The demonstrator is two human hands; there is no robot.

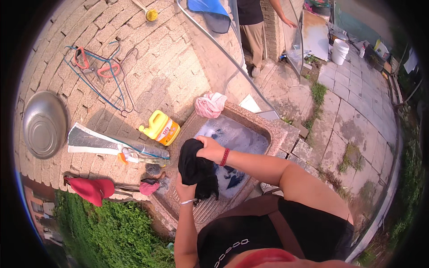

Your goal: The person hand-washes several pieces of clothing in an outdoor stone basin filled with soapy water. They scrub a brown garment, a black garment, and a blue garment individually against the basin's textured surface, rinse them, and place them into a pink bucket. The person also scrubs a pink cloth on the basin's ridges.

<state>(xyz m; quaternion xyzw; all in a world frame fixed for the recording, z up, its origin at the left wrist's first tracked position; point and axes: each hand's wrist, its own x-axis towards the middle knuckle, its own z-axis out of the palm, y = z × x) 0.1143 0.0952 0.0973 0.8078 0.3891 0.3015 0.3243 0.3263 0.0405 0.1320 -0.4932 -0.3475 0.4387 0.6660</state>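
A bundled black cloth garment (191,160) is held between my two hands above a stone laundry sink (281,130). Grasping its upper right side is my right hand (209,149), with a red beaded bracelet at the wrist. My left hand (185,191), wearing a silver bangle, grips the lower left side. Part of the garment hangs over the ribbed washboard (204,211) of the sink. Sudsy water (246,137) fills the basin, with dark blue cloth (235,180) in it. A pink cloth (210,105) lies on the basin's far corner.
Left of the sink stand a yellow detergent jug (164,129) and a faucet (134,157) with silvery wrapping. A red cap (90,189), hangers (100,77) and a metal basin (45,125) rest by the brick wall. Another person (253,37) stands beyond the glass panel.
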